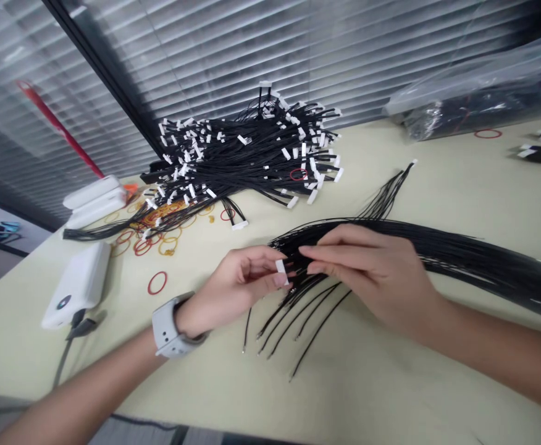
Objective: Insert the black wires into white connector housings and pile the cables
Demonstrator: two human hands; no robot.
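Observation:
My left hand (243, 281), with a white watch on its wrist, pinches a small white connector (281, 271) between thumb and fingers. My right hand (372, 269) lies over a long bundle of loose black wires (474, 256) and pinches a wire end right next to the connector. Several bare wire ends (298, 315) fan out below both hands on the pale table (344, 383). A pile of black wires with white connectors fitted (247, 154) lies farther back.
Red and yellow rubber bands (157, 238) are scattered at the left, beside a white power bank (78, 284) with its cable and a white case (95, 198). A clear plastic bag of wires (483, 93) lies at the back right. Window blinds stand behind the table.

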